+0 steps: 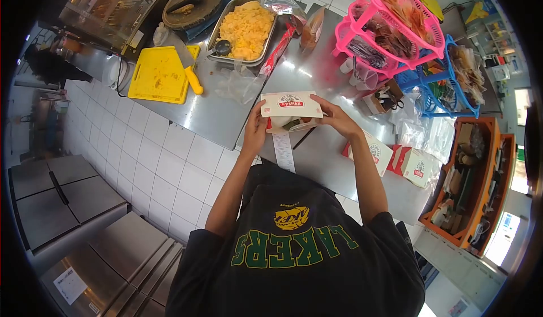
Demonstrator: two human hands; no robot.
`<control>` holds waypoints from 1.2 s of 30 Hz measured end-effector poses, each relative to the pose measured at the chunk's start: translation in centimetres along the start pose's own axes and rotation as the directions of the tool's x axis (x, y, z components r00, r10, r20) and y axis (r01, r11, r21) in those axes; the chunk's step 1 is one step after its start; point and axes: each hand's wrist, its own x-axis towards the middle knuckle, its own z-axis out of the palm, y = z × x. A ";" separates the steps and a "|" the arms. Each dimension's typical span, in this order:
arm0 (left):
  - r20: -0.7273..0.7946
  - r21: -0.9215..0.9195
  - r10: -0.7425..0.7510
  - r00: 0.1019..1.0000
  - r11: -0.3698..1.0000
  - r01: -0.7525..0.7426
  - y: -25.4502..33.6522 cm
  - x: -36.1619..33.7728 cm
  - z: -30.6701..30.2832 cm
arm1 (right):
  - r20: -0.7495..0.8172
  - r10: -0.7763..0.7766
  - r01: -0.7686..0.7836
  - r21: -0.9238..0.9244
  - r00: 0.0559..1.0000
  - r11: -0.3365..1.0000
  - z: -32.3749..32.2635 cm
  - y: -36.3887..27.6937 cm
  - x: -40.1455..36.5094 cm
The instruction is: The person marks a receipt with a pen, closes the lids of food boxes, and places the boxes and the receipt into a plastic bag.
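Observation:
Between my two hands is a white and red cardboard food box (291, 105), its printed lid partly lowered. Through the gap under the lid's near edge, something white and something green show inside. My left hand (256, 129) grips the box's left side, fingers curled at the lid's corner. On the opposite side my right hand (339, 119) holds the right corner of the lid. A printed paper receipt (283, 152) hangs down toward me just below the box. To the right lie two more boxes of the same print, a nearer box (375, 154) and a farther box (416, 167).
A yellow cutting board (161, 75) with a knife (188, 65) lies left. Behind it stands a metal tray (264, 45) of yellow food with a dark scoop. Pink baskets (390, 20) and a blue rack (447, 82) rise at right, near an orange crate (461, 181).

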 end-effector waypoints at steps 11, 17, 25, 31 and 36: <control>0.013 0.075 -0.069 0.998 0.995 0.068 0.7 -0.2 -0.6 | 0.160 0.037 -0.054 0.104 0.986 0.993 -1.3 0.8 0.2; 0.167 0.528 0.120 0.979 0.828 -0.191 -0.7 -1.5 -1.7 | 0.097 0.034 -0.041 0.074 0.995 0.996 -1.9 2.8 0.6; 0.325 0.629 0.100 0.940 0.720 -0.294 -0.7 -2.7 -2.6 | -0.140 0.076 -0.059 0.122 0.987 0.991 0.6 4.8 1.2; 0.125 0.534 0.143 0.982 0.824 -0.188 -1.2 0.6 -1.3 | -0.083 -0.532 0.261 -0.800 0.843 0.540 2.7 1.8 -0.4; 0.458 0.801 0.126 0.880 0.371 -0.470 1.2 3.3 -0.9 | 0.093 -0.467 0.265 -0.910 0.880 0.318 6.1 0.0 -1.2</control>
